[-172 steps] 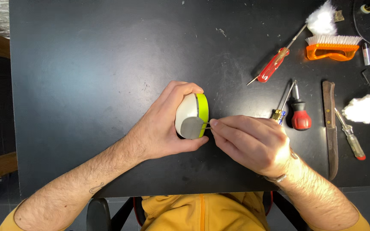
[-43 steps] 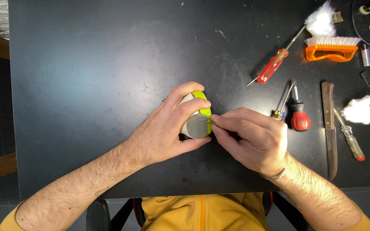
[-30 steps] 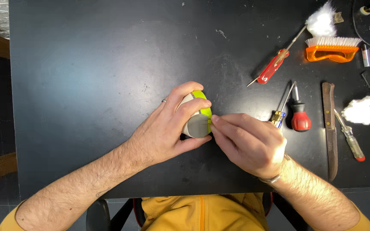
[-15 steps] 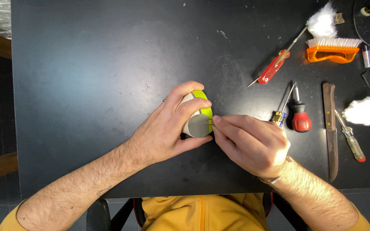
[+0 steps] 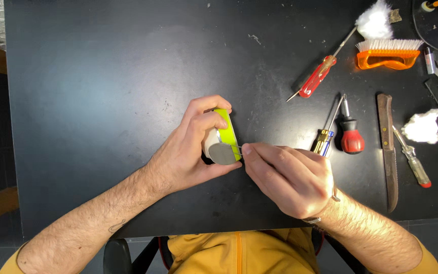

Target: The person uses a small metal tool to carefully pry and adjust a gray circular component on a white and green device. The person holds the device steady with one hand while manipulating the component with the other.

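I grip the small lime-and-white case (image 5: 222, 142) in my left hand (image 5: 188, 152); it looks light, rigid, smooth. My right hand (image 5: 290, 177) pinches a thin wire (image 5: 236, 146).

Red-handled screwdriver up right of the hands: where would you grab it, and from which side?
Grip the red-handled screwdriver by its red handle, the thick lower-left end, coming from above. It lies flat on the black table, slanted, with its thin shaft running up-right toward the cotton wad; bare table flanks the handle.
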